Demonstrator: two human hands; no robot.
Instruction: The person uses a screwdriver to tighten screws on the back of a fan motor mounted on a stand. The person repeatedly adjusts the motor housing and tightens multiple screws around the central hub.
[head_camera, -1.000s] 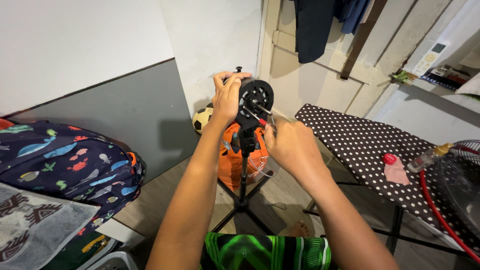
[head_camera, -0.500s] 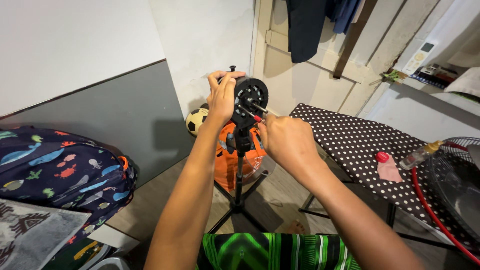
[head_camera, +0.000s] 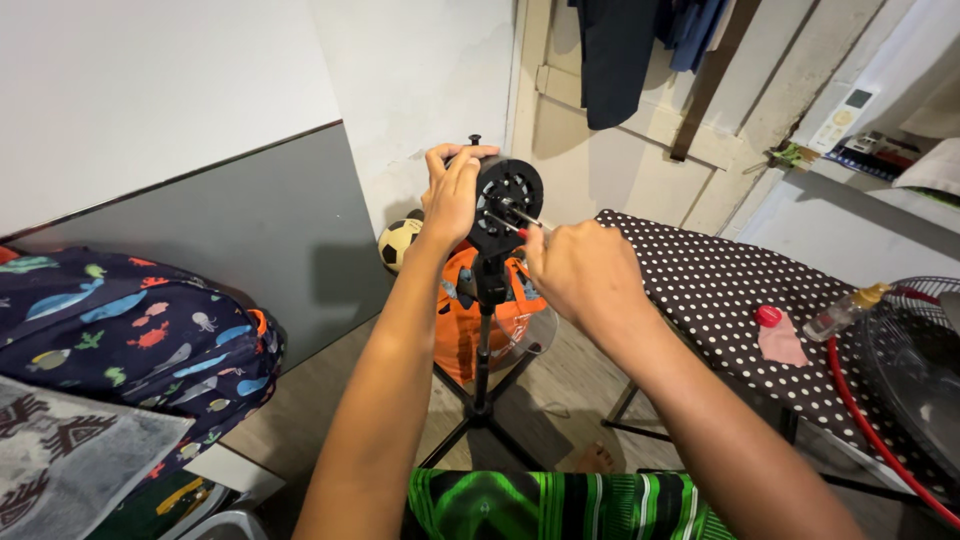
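Note:
A black round motor head (head_camera: 507, 200) sits on top of a thin black tripod stand (head_camera: 484, 350) in the middle of the view. My left hand (head_camera: 452, 190) grips the left side and back of that head. My right hand (head_camera: 580, 270) holds a small red-handled screwdriver (head_camera: 520, 218), and its metal tip touches the front face of the head. Most of the screwdriver handle is hidden inside my fist.
An ironing board with a dark polka-dot cover (head_camera: 740, 300) stands at right, with a red cap (head_camera: 768, 316), a pink cloth and a small bottle (head_camera: 842, 312) on it. A fan grille (head_camera: 915, 360) is far right. An orange bag (head_camera: 500, 320) and a football (head_camera: 398, 243) lie behind the stand. Patterned bags (head_camera: 130, 330) sit at left.
The view has shifted slightly. Both hands stay on the head and the screwdriver, with the tip still at its front face.

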